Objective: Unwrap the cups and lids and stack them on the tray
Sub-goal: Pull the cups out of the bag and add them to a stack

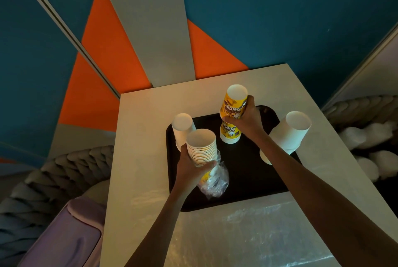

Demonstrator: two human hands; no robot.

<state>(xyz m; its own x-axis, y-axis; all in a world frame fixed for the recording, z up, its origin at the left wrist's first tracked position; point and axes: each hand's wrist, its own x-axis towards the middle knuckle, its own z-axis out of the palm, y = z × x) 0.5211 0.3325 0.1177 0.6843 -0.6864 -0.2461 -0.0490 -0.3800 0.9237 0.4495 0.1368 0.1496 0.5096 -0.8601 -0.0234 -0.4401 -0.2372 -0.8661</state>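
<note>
Your right hand (247,121) clasps the yellow cup (234,103) at frame centre; your left hand (191,171) grips the cup stack (201,148) lower left.

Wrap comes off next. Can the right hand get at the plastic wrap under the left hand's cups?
Likely not yet: the right hand grips the yellow cups. The plastic wrap itself hangs exposed over the tray, below the cup stack in the left hand.

Café seating area, by its fittings: square table (140,137) bore a black serving tray (247,176) with branded paper cups (233,105); braided-knit seats (53,170) flanked the table; teal-orange-grey panelling (280,19) lay beyond it.
</note>
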